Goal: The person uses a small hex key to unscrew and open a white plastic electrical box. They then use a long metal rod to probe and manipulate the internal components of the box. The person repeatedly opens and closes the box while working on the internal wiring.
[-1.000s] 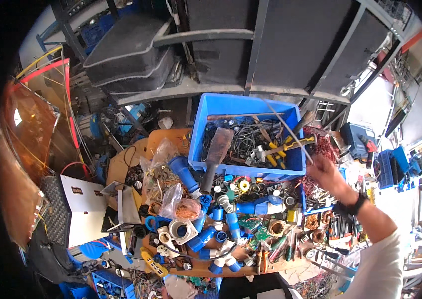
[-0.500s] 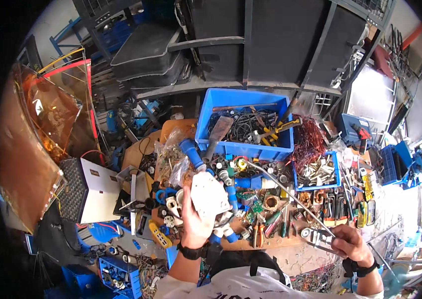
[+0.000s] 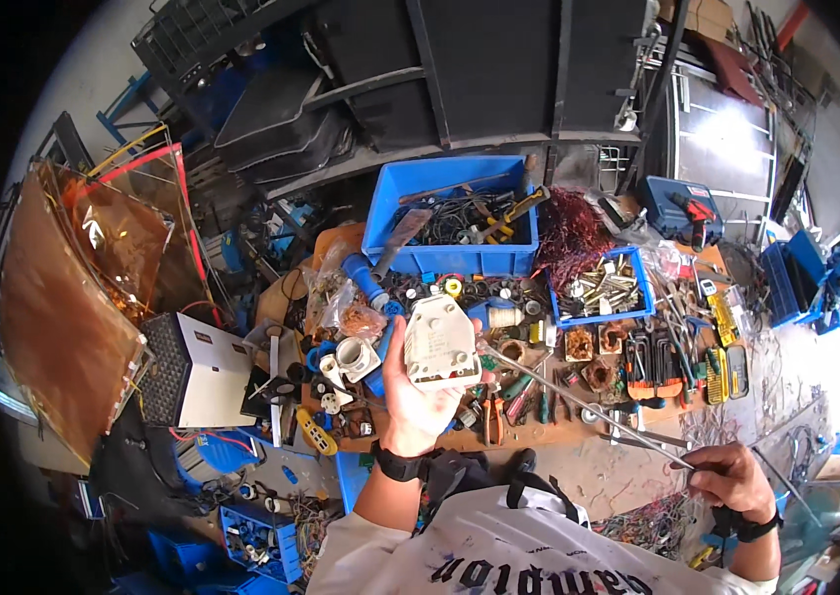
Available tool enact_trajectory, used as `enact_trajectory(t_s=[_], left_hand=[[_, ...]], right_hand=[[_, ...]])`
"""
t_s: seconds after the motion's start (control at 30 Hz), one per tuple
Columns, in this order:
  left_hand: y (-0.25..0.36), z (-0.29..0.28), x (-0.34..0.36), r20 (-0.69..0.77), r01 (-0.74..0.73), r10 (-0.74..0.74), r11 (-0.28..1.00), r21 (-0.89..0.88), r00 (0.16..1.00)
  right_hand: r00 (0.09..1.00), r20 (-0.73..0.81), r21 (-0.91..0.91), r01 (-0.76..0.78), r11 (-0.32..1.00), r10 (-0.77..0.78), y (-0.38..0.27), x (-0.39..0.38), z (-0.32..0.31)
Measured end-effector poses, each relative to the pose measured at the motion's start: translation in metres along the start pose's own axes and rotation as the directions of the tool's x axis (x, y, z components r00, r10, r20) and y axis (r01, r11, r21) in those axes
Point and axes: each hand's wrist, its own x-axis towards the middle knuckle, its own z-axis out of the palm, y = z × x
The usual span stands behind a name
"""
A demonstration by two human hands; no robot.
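Note:
A white, angular plastic housing (image 3: 440,342) with small bosses and a notched lower edge rests on the upturned palm of my left hand (image 3: 418,402), whose thumb and fingers curl round its sides. My right hand (image 3: 734,478) grips a long, thin metal rod (image 3: 579,402) near the bench's front right. The rod slants up and left, its far end beside the housing; I cannot tell whether they touch. Under the rod, a shiny metal part (image 3: 628,428) lies at the bench edge. Orange-handled pliers (image 3: 492,416) lie right of my left hand.
A large blue bin (image 3: 455,260) with cables and tools stands at the back. Beside it are tangled red wire (image 3: 576,233) and a small blue tray (image 3: 603,317) of metal parts. Hex keys (image 3: 653,369), a yellow power strip (image 3: 316,432) and a cordless drill (image 3: 698,216) surround the workspace.
The view has shifted, with the bench now higher in the picture. My left hand has tilted the housing so its marked face shows. The rod's far end is now beside the housing.

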Motion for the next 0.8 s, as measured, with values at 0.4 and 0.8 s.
enact_trajectory(t_s=[0.4,0.8], left_hand=[[-0.029,0.041,-0.025,0.071,0.06,-0.063,0.997,0.047,0.995],[-0.029,0.05,-0.029,0.131,0.094,-0.11,0.988,0.12,0.985]], right_hand=[[0.992,0.121,-0.093,0.04,0.995,-0.029,-0.025,-0.051,-0.057],[0.962,0.232,-0.176,-0.101,0.979,0.141,-0.082,-0.067,-0.072]])
